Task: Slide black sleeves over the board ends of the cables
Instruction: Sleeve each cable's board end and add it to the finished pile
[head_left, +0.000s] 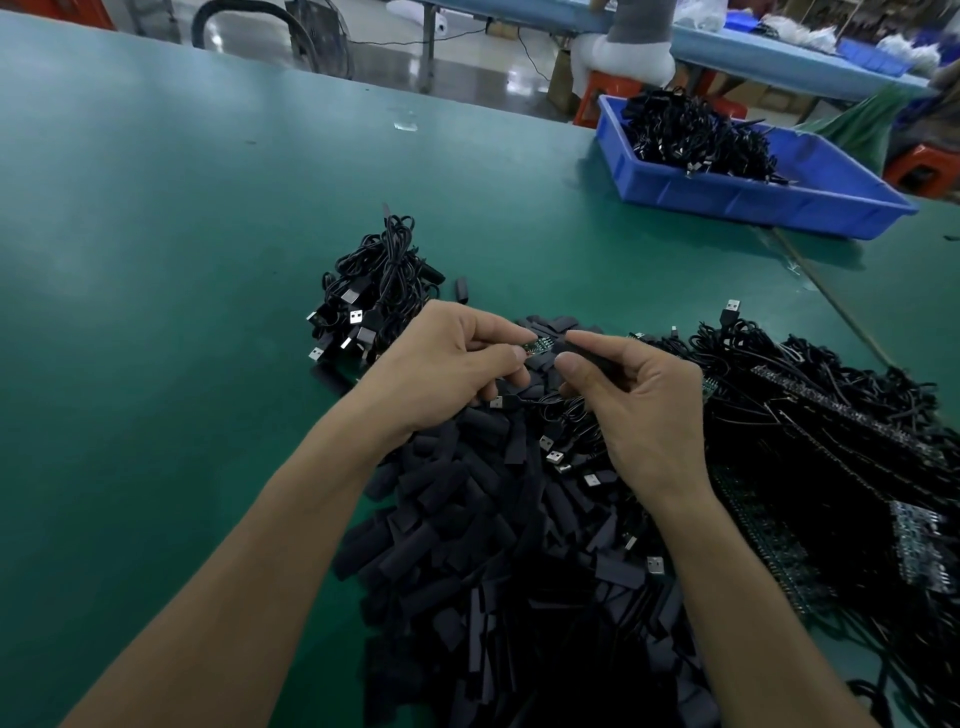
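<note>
My left hand (447, 358) pinches a small green circuit board (537, 344) at the end of a thin black cable. My right hand (634, 400) pinches a flat black sleeve (587, 349) whose mouth meets the board's right end. Both hands hover above a large heap of loose black sleeves (498, 545) on the green table (182, 234). A tangle of black USB cables with boards (810, 415) lies to the right of my right hand. A bundle of coiled USB cables (374, 296) lies beyond my left hand.
A blue plastic bin (753, 192) with more black cables stands at the far right of the table. One stray sleeve (461, 290) lies beside the coiled bundle. Strips of joined boards (919, 545) lie at the right edge. Orange stools and another bench stand beyond the table.
</note>
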